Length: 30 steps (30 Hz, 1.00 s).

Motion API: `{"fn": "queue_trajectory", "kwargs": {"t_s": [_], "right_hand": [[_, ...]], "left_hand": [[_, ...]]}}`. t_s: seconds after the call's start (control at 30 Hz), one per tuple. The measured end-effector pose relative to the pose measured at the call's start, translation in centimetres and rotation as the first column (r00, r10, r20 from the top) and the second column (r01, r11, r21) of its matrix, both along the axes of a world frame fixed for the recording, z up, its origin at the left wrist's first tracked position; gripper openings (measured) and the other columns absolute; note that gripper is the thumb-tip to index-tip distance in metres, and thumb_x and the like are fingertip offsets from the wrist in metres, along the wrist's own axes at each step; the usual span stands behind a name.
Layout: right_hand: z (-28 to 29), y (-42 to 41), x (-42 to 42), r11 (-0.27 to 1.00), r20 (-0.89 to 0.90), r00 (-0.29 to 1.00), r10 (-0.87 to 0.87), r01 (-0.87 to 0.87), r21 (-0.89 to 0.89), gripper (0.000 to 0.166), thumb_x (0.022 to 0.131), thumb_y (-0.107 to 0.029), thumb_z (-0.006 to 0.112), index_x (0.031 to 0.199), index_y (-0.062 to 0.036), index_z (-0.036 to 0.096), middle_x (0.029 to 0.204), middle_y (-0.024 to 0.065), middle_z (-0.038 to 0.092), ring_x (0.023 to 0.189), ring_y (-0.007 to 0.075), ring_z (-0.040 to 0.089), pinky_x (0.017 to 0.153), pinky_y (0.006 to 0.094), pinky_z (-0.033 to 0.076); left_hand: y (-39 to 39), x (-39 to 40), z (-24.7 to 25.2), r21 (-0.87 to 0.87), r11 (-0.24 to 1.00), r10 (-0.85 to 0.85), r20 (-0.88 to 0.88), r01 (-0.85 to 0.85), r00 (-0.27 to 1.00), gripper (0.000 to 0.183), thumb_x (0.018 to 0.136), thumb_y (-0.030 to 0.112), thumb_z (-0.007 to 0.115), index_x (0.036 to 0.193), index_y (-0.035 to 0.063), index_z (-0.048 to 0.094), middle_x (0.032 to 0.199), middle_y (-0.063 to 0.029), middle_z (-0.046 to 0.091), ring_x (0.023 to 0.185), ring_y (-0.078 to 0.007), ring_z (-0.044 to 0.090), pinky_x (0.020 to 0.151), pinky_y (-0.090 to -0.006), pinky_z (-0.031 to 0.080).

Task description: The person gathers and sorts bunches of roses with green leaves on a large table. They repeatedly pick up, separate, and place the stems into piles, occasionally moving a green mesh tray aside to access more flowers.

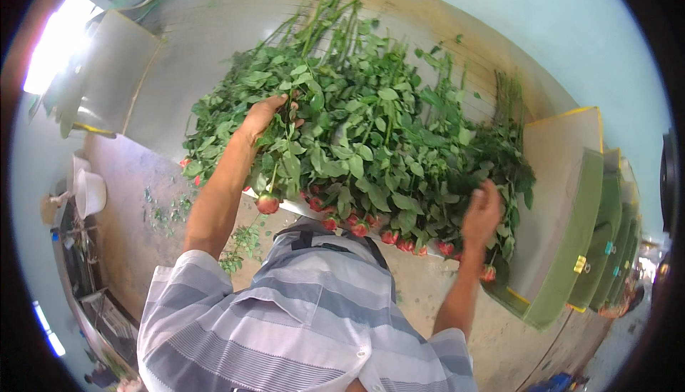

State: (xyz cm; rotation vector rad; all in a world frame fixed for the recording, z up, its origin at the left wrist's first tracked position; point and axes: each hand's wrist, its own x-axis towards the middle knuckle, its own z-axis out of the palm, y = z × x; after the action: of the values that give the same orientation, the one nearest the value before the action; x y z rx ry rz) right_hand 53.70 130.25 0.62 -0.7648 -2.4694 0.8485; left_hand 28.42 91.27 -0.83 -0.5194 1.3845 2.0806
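Long-stemmed red roses lie in a broad leafy heap (374, 119) on a grey metal table (176, 70), their blooms along the edge nearest me and their stems pointing away. My left hand (267, 116) reaches into the foliage on the left, its fingers curled round a leafy rose stem whose red bloom (267, 203) hangs below the wrist. Over the leaves at the heap's right side is my right hand (481, 212), slightly blurred, its fingers partly bent; whether it touches or grips a stem cannot be told. One more bloom (487, 273) is just below it.
Several green padded dividers (567, 231) with yellow edging and binder clips stand at the right. A grey panel (115, 70) stands at the left. White basins (90, 194) are at the far left. Loose leaves (166, 210) and a leafy sprig (238, 247) lie on the floor.
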Motion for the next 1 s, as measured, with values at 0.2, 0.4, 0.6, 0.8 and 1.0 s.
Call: {"fn": "queue_trajectory", "kwargs": {"t_s": [0.2,0.4,0.6,0.8,1.0], "right_hand": [[-1.0,-14.3,-5.3,0.598,-0.300,0.880,0.369,-0.471,-0.648,0.029,0.094,-0.017,0.051,0.117,0.0002,0.055,0.102,0.0099,0.064,0.093,0.0137,0.059,0.082,0.0267,0.047],[-0.1,-12.8,-5.9,0.611,-0.197,0.938,0.285,-0.336,-0.716,0.019,0.093,-0.015,0.050,0.089,0.0009,0.059,0.071,0.0043,0.063,0.067,0.0124,0.056,0.066,0.0271,0.045],[-1.4,-8.3,-0.1,0.739,-0.050,0.961,0.273,-0.243,-0.628,0.025,0.094,-0.020,0.049,0.081,-0.0001,0.058,0.069,0.0033,0.060,0.064,0.0105,0.052,0.061,0.0271,0.042],[-3.1,-8.4,2.6,0.715,-0.055,0.968,0.244,-0.218,-0.664,0.022,0.093,-0.019,0.050,0.083,0.0001,0.057,0.069,-0.0004,0.056,0.065,0.0087,0.047,0.061,0.0264,0.040],[-7.5,-3.5,4.8,0.818,0.121,0.988,0.091,-0.004,-0.575,0.026,0.090,-0.021,0.048,0.093,0.0028,0.058,0.079,0.0199,0.059,0.072,0.0314,0.054,0.067,0.0379,0.041]], "left_hand": [[9.5,2.7,3.6,0.347,0.930,-0.082,-0.116,0.118,0.990,0.031,0.095,0.017,0.045,0.120,0.0004,0.051,0.087,-0.0058,0.060,0.076,-0.0191,0.060,0.081,-0.0400,0.055],[17.7,6.5,3.5,0.263,0.912,-0.244,-0.265,0.314,0.933,0.031,0.094,0.021,0.050,0.119,0.0027,0.052,0.098,-0.0069,0.063,0.079,-0.0141,0.059,0.070,-0.0278,0.050],[18.0,6.3,0.8,0.005,0.769,-0.638,-0.055,0.640,0.768,0.064,0.093,0.058,0.028,0.113,0.0043,0.057,0.116,-0.0092,0.058,0.106,-0.0187,0.053,0.092,-0.0378,0.045],[16.1,6.6,-0.2,0.643,0.663,-0.471,-0.040,0.383,0.881,0.063,0.092,0.051,0.039,0.136,0.0056,0.034,0.130,-0.0119,0.049,0.119,-0.0235,0.045,0.102,-0.0556,0.030],[11.5,5.4,1.0,0.064,0.866,-0.463,-0.270,0.496,0.844,0.062,0.094,0.048,0.038,0.134,0.0000,0.039,0.125,-0.0095,0.050,0.109,-0.0197,0.048,0.095,-0.0381,0.040]]}}
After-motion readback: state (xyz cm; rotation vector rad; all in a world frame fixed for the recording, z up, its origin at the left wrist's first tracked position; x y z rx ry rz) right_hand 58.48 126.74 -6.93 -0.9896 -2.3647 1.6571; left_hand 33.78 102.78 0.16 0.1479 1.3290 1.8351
